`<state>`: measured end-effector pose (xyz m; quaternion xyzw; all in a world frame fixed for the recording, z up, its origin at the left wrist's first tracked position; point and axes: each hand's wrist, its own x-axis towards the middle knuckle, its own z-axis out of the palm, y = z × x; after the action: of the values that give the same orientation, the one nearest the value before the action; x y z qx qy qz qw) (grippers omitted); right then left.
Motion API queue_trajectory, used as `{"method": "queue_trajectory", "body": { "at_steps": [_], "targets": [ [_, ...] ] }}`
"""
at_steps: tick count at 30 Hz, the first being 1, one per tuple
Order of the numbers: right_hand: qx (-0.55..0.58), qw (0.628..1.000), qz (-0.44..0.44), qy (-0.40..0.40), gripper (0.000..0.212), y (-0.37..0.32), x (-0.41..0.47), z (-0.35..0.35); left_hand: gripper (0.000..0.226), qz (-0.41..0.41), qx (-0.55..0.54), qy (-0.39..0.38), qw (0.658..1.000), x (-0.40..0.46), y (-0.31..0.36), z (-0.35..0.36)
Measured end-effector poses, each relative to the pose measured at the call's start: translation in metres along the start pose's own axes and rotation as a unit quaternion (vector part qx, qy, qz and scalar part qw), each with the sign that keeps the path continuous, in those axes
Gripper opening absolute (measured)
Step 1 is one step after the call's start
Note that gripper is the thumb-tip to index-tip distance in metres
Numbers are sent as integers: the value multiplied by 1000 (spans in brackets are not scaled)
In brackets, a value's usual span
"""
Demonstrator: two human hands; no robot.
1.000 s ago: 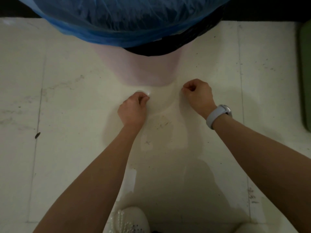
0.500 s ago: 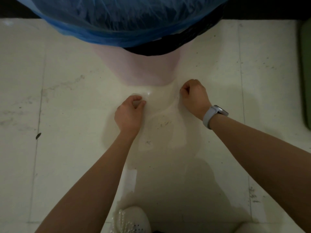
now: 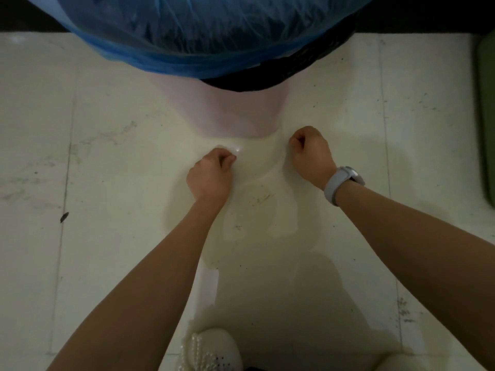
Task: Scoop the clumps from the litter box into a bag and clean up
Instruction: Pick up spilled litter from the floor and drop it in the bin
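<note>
The pale, scuffed tiled floor (image 3: 80,183) fills most of the head view, dimly lit. At the top a pale pink plastic bin (image 3: 235,116) stands on it, lined with a crinkled blue plastic liner (image 3: 203,30) over a black one; its mouth is cut off by the upper edge, so its contents cannot be seen.

In front of the bin, between the arms, hangs a thin, translucent plastic bag (image 3: 257,188). It is hard to make out against the floor: only faint edges and a few dark specks inside it show. Its long axis runs from the hands toward the person's feet, with the open end up at the hands, just beside the bin's base. Its lower end fades out and cannot be traced.

The left hand (image 3: 210,175) is curled, thumb and fingertips pinching the bag's rim. The right hand (image 3: 310,153) is likewise curled into a fist on the opposite edge, a white wristband watch (image 3: 341,183) on its wrist.

A white shoe with pearl beads (image 3: 211,349) is cut off at the bottom, and a dark green object (image 3: 486,116) is cut off at the right edge.
</note>
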<state>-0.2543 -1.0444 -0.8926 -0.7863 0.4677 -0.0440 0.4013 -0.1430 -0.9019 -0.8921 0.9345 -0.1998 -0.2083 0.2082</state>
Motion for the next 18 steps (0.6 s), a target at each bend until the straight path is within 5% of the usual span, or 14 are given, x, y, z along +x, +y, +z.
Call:
{"method": "queue_trajectory", "body": {
  "at_steps": [3, 5, 8, 10, 13, 18],
  "targets": [
    [189, 977, 90, -38, 10, -5, -11, -5, 11, -35, -188, -8, 982, -1, -3, -5],
    [374, 917, 136, -38, 17, -8, -22, -8, 17, -61, -330, -22, 942, -11, -6, -11],
    [578, 791, 193, -49, 22, -11, -38, -12, 31, -132, -511, -86, 845, -32, -11, -18],
    [635, 743, 199, -72, 31, -11, -48, -12, 29, -165, -606, -143, 765, -42, -15, -21],
    [649, 730, 192, -97, 45, -9, -62, -10, 19, -173, -660, -211, 700, -54, -24, -26],
    [643, 734, 192, -102, 37, -8, -75, -14, 11, -161, -667, -236, 688, -68, -38, -35]
  ]
}}
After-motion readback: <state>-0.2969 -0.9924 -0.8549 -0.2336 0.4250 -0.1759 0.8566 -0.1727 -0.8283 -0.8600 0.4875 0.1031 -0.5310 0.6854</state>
